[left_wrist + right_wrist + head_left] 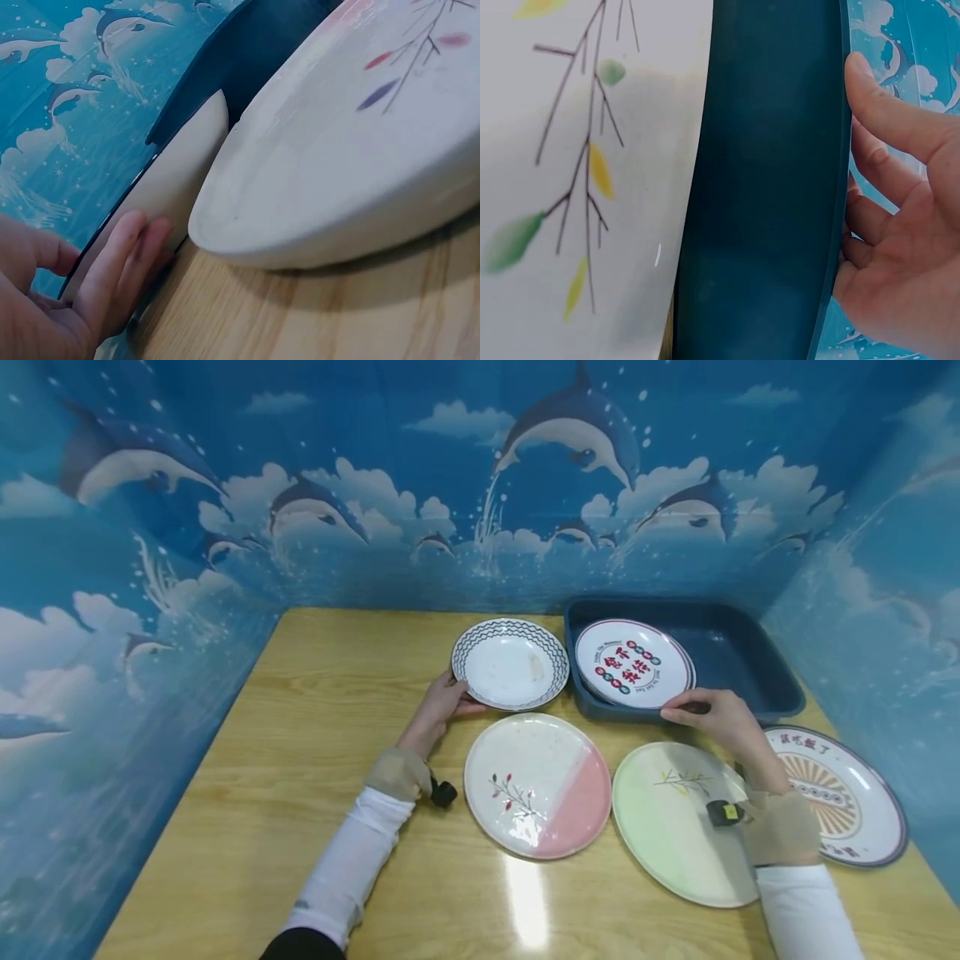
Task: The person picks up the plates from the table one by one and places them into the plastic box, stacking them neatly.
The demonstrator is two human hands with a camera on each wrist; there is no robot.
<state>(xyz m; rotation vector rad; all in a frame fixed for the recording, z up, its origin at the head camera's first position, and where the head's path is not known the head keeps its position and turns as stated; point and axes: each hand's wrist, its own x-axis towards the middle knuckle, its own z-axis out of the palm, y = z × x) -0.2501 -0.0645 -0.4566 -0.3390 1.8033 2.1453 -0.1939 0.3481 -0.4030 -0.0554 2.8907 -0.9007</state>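
Observation:
My left hand (444,703) grips the left edge of a deep white plate (510,664) with a dark wavy-lined rim. In the left wrist view the fingers (112,270) lie on its pale underside, and the plate is tilted. My right hand (716,714) is at the front rim of a dark blue basin (750,652). The right wrist view shows the thumb at the basin's rim and the other fingertips hidden behind it. Inside the basin's left part lies a white plate (633,664) with red characters, its near edge close to the right fingers.
A pink-and-white plate (536,785) lies on the wooden table (300,760) before the basin. Beside it is a pale green plate (675,827), partly under my right wrist. An oval patterned plate (847,793) lies far right. Dolphin-print curtains (420,468) surround the table.

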